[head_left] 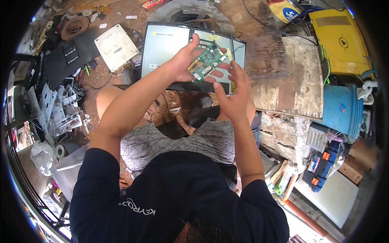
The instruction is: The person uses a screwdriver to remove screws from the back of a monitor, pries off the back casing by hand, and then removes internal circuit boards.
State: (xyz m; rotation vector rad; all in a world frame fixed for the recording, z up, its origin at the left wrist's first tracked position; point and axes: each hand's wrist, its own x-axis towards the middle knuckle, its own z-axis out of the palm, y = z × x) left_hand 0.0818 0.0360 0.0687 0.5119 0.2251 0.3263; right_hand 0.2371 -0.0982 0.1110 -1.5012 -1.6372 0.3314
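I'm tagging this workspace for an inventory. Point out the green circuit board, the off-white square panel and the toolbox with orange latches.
Green circuit board (208,60): head view, middle of its face.
Off-white square panel (116,43): head view, flat upper face.
Toolbox (321,169): head view, dark body between latches.

Brown littered floor (91,106); worn wooden boards (302,83) at right; bright light (299,222) lower right.
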